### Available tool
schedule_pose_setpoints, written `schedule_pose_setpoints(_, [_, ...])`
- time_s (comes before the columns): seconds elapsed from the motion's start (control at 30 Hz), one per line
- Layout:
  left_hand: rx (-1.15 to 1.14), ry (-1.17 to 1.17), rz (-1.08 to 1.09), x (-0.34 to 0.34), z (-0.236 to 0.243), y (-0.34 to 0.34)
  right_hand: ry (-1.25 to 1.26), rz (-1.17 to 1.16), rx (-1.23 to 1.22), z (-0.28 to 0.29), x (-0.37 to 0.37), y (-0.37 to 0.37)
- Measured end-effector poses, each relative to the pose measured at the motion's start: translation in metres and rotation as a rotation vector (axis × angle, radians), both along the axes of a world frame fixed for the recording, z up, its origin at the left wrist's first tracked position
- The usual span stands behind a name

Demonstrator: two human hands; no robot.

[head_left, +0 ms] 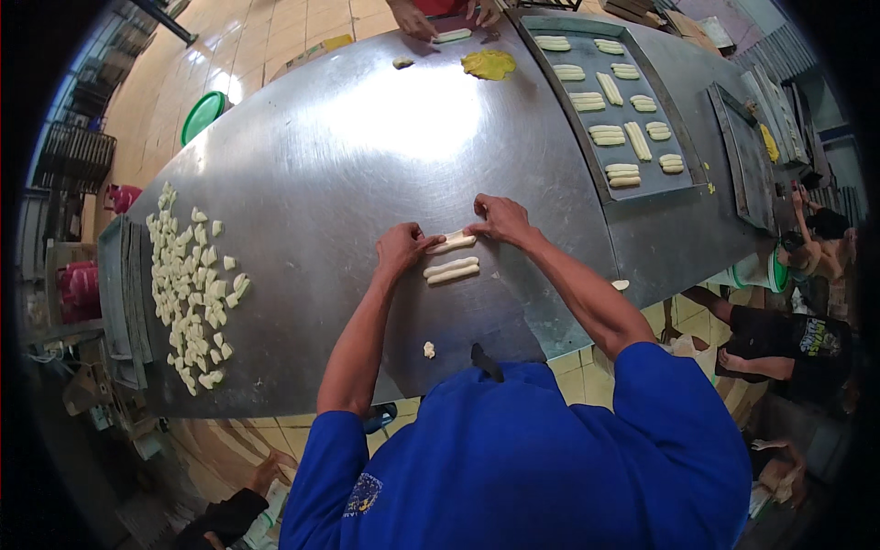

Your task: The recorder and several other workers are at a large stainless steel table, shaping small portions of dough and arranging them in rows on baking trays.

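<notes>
A short pale dough stick (pixel 453 243) lies on the steel tabletop (pixel 367 147) between the person's two hands, each pinching one end of it: the left hand (pixel 401 247) has its fingertips pressed together on the left end, the right hand (pixel 500 220) on the right end, so each grip is closed on the dough. Just below it, touching or nearly so, lie two finished dough sticks (pixel 451 269) side by side, apart from the hands. A small scrap of dough (pixel 428 349) sits nearer the person's blue shirt. Judging by how things lie, the shaping is well under way but far from over: to the left a large heap of cut dough pieces (pixel 188 289) waits unrolled, while the grey baking tray (pixel 683 137) at the upper right carries roughly a dozen shaped sticks with room left near its lower end. Across the tabletop another person's hands (pixel 417 18) work on a stick of their own, beside a flat yellow dough patch (pixel 488 64). Stacked empty trays (pixel 747 156) lie further right.
</notes>
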State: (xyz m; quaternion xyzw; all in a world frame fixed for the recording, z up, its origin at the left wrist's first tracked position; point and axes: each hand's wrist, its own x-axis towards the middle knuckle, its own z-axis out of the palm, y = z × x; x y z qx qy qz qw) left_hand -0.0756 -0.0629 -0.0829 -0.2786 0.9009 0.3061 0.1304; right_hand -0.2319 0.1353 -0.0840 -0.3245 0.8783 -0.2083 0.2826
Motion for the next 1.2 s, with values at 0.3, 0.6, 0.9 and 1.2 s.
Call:
schedule_pose_setpoints(0.3, [-0.107, 0.081, -0.082, -0.005, -0.006, -0.003, 0.091, 0.038, -0.044, 0.0, 0.0, -0.006])
schedule_pose_setpoints(0.6, [-0.197, 0.116, -0.033, -0.004, -0.007, 0.005, 0.114, 0.036, -0.101, 0.002, 0.002, -0.005])
schedule_pose_setpoints(0.9, [-0.114, 0.074, -0.01, -0.004, -0.002, 0.002, 0.21, 0.041, -0.148, -0.003, 0.009, -0.009])
schedule_pose_setpoints(1.2, [-0.149, 0.062, -0.001, -0.007, -0.004, -0.002, 0.169, 0.036, -0.156, -0.007, 0.004, -0.009])
